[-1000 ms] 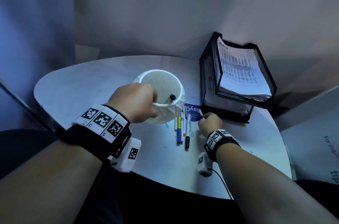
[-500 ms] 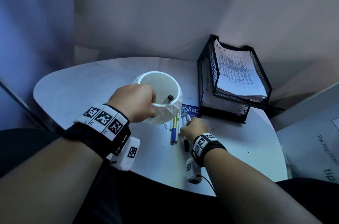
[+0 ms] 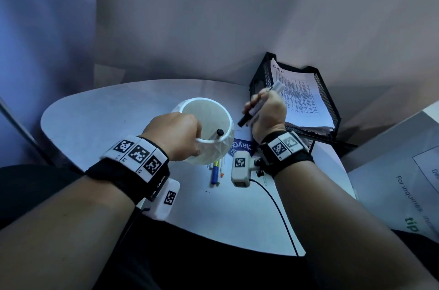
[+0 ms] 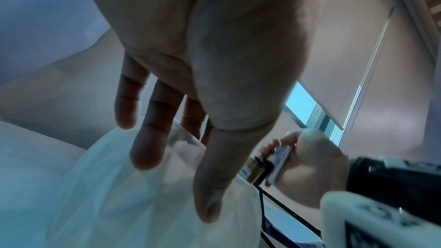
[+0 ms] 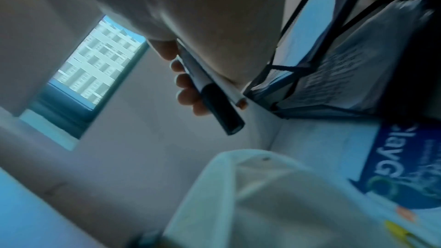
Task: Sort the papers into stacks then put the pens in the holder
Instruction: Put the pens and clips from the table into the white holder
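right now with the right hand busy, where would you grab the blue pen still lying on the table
Pinch the blue pen at mid-barrel from above, fingers on its two long sides. It lies flat, pointing away from the person, with thinner pens close alongside. Its far end runs under the white holder, so coming in at the near half looks easier.
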A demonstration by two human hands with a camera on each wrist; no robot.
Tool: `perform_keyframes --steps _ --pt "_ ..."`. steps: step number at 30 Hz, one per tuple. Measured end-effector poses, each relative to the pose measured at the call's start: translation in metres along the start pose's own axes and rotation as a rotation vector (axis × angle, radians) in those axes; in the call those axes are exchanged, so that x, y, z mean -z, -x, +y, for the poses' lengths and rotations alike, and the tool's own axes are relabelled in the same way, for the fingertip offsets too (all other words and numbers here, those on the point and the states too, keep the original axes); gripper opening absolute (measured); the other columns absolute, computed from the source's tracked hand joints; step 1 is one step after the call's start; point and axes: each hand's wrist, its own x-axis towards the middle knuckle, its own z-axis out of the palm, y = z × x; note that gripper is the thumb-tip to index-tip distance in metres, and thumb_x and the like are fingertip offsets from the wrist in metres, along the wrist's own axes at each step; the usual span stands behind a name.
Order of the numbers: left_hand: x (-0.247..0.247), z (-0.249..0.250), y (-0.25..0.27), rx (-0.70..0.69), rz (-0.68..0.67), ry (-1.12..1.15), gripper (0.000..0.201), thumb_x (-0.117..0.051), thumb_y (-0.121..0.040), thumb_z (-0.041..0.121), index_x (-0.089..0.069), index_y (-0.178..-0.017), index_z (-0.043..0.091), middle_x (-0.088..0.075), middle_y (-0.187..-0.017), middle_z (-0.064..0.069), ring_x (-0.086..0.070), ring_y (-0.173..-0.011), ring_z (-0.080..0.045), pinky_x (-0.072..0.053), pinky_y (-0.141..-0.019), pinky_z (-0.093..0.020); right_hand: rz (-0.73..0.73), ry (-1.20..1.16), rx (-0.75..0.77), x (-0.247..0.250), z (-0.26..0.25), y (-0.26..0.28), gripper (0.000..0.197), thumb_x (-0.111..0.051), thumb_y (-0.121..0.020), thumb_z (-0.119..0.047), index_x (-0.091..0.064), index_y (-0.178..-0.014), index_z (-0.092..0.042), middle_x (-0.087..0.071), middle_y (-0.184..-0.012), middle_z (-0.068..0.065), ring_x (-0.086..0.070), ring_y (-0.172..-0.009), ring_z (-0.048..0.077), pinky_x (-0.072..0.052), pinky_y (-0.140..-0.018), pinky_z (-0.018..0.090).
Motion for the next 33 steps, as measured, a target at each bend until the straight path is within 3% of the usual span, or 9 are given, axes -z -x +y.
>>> perform_keyframes --steps 5,10,13,16,22,25,27,30,33 --pt "0.000 0.001 0.003 -0.009 -0.014 -0.003 0.015 -0.076 -0.081 0.039 -0.065 -0.086 0.029 -0.060 -0.078 0.006 -0.058 -0.080 -0.024 -0.040 -0.063 -0.030 -0.131 -0.116 -0.017 -0.045 -0.006 0.025 0.011 -0.041 -0.079 -0.004 -0.047 -0.080 -0.013 -0.046 -0.064 0.007 -0.047 -0.054 0.022 -0.047 -0.058 0.034" --pt "0.000 0.001 0.004 -0.010 -0.018 0.007 0.014 -0.076 -0.079 0.036 -0.064 -0.084 0.029 -0.061 -0.077 0.005 -0.060 -0.078 -0.023 -0.039 -0.060 -0.029 -0.174 0.032 -0.023 -0.053 0.014 0.039 0.018 -0.045 -0.072 -0.006 -0.057 -0.084 -0.007 -0.056 -0.067 0.010 -0.063 -0.065 0.029 -0.051 -0.071 0.039" --pt "-0.001 -0.003 0.003 0.006 -0.017 0.011 0.014 -0.075 -0.078 0.036 -0.068 -0.088 0.028 -0.063 -0.078 0.005 -0.062 -0.080 -0.024 -0.041 -0.062 -0.029 -0.093 -0.025 -0.069 -0.047 0.022 0.035 0.011 -0.051 -0.075 -0.008 -0.061 -0.081 -0.006 -0.058 -0.065 0.011 -0.065 -0.067 0.031 -0.053 -0.077 0.041" --pt "0.000 -0.008 0.001 0.024 -0.004 0.021 0.016 -0.075 -0.078 0.037 -0.070 -0.090 0.028 -0.066 -0.082 0.003 -0.062 -0.083 -0.026 -0.043 -0.065 -0.030 0.059 -0.015 -0.079 -0.033 0.030 0.020 0.007 -0.054 -0.084 -0.009 -0.059 -0.079 -0.008 -0.058 -0.064 0.009 -0.063 -0.062 0.026 -0.054 -0.070 0.037" --pt "0.007 -0.014 -0.004 0.053 0.051 0.038 0.018 -0.078 -0.079 0.039 -0.070 -0.093 0.031 -0.065 -0.084 0.003 -0.061 -0.084 -0.026 -0.044 -0.069 -0.030 0.221 0.554 -0.253 0.023 0.076 0.002 0.015 -0.055 -0.088 -0.007 -0.065 -0.078 -0.011 -0.066 -0.078 0.010 -0.063 -0.071 0.026 -0.059 -0.064 0.037" --pt "0.010 -0.017 -0.007 0.068 0.062 0.052 0.015 -0.077 -0.079 0.037 -0.068 -0.091 0.034 -0.065 -0.084 0.003 -0.060 -0.084 -0.026 -0.043 -0.068 -0.030 0.156 0.937 -0.301 0.049 0.109 0.004 0.012 -0.062 -0.082 -0.017 -0.070 -0.073 -0.019 -0.075 -0.085 0.010 -0.073 -0.084 0.035 -0.064 -0.077 0.046" --pt "0.010 -0.018 -0.008 0.084 0.070 0.050 0.014 -0.076 -0.079 0.035 -0.065 -0.087 0.031 -0.064 -0.081 0.004 -0.059 -0.083 -0.025 -0.041 -0.066 -0.030 0.114 1.121 -0.296 0.055 0.121 0.011 0.008 -0.066 -0.083 -0.017 -0.073 -0.086 -0.019 -0.075 -0.092 0.007 -0.072 -0.089 0.033 -0.062 -0.079 0.040" --pt "0.010 -0.020 -0.008 0.092 0.070 0.046 0.016 -0.076 -0.078 0.036 -0.063 -0.085 0.031 -0.064 -0.081 0.005 -0.059 -0.083 -0.025 -0.040 -0.065 -0.030 0.052 1.271 -0.283 0.058 0.131 0.019 0.024 -0.066 -0.086 -0.014 -0.070 -0.109 -0.017 -0.071 -0.105 0.005 -0.063 -0.088 0.024 -0.051 -0.079 0.028" --pt "0.009 -0.021 -0.010 0.087 0.068 0.047 0.016 -0.076 -0.078 0.037 -0.063 -0.085 0.031 -0.064 -0.081 0.005 -0.060 -0.083 -0.025 -0.040 -0.065 -0.030 -0.010 1.361 -0.274 0.057 0.136 0.021 0.029 -0.062 -0.086 -0.013 -0.065 -0.115 -0.018 -0.069 -0.110 0.007 -0.064 -0.093 0.026 -0.049 -0.079 0.028"
